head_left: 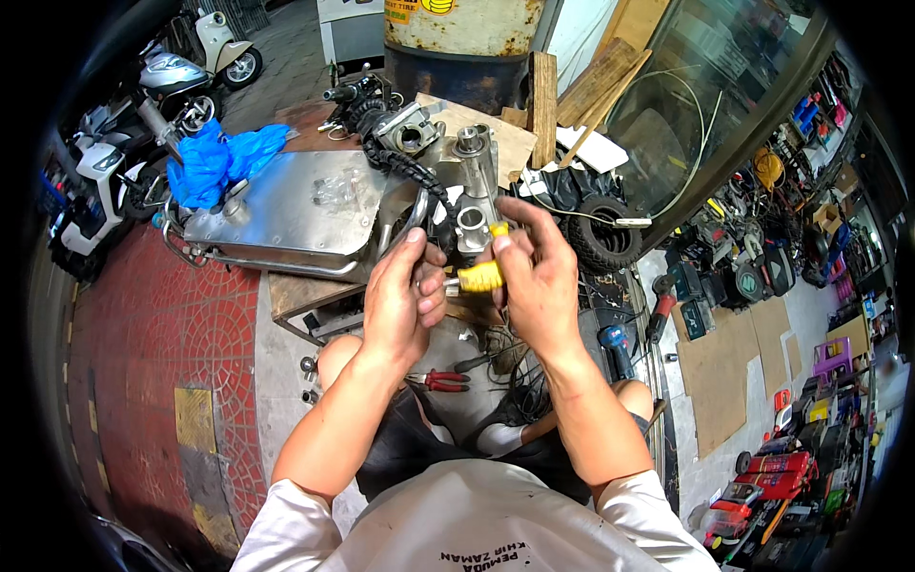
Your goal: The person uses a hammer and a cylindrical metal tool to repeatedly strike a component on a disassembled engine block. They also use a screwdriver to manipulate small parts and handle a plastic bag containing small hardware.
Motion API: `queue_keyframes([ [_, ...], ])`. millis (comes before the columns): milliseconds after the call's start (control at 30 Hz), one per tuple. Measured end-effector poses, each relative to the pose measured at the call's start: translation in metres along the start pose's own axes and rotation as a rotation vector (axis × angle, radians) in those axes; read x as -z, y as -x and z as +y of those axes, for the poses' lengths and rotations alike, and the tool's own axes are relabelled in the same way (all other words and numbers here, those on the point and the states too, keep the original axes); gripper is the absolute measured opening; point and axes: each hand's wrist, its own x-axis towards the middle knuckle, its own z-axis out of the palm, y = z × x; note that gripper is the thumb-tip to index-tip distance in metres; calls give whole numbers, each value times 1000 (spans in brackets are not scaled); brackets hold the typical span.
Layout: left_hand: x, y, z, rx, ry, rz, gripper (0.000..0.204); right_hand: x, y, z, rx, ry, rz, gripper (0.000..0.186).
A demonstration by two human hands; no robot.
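In the middle, my right hand [541, 276] is closed around a yellow-handled tool [480, 277]. A short metal end of it points left, toward my other hand. A second yellow piece [498, 230] shows between my right thumb and fingers, by a thin shaft running upward; whether both belong to one tool I cannot tell. My left hand [398, 300] has curled fingers, thumb up, their tips close to the metal end; what they pinch is hidden. Just beyond both hands stands a silver metal assembly with a round collar [471, 219] and an upper cylinder [470, 143].
Left of the assembly lies a flat metal case [286, 205] bearing a blue plastic bag [214, 162]. Red-handled pliers [440, 380] rest on the floor between my legs. A tyre [604, 234], blue drill [618, 351] and angle grinder [661, 307] are on the right. Scooters [105, 181] stand far left.
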Motion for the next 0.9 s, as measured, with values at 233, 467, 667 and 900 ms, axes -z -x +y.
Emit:
queue_keyframes([
  [233, -9, 7, -8, 24, -207, -143, 45, -12, -26, 7, 20, 4, 34, 32],
  [467, -15, 1, -5, -33, -125, -117, 37, -29, -29, -5, -76, -61, 80, 32],
  [667, -9, 0, 13, 22, -13, -122, 45, -35, -33, -8, 28, 147, 103, 37],
  [900, -25, 4, 29, 45, 65, -136, 49, -34, -42, -19, 84, 188, 107, 39],
])
